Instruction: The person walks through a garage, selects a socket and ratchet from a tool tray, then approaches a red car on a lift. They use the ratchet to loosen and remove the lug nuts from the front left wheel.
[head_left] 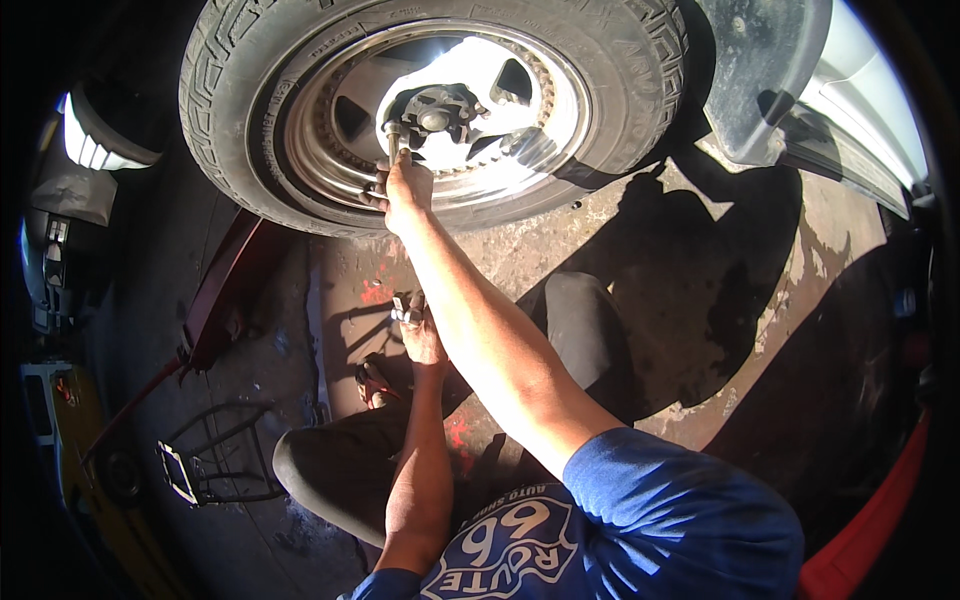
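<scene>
A big off-road tire (222, 110) stands in front of me, mounted on a shiny metal wheel rim (440, 72) with a dark hub (434, 118) at its centre. My right hand (408, 192) reaches up to the lower left of the hub. Its fingers are closed on a short metal cylinder (393, 134) that looks like a lug nut, set against the rim's centre opening. Lower down, in front of my knees, my left hand (424, 335) is closed around small shiny metal pieces (405, 309), apparently lug nuts; the fingers partly hide them.
A dark red jack-like frame (232, 290) with a long handle lies left of the tire. A black metal frame (225, 460) rests on the floor beside my left knee (330, 480). The vehicle's pale body panel (865, 95) rises at the right, and strong shadows cross the concrete floor.
</scene>
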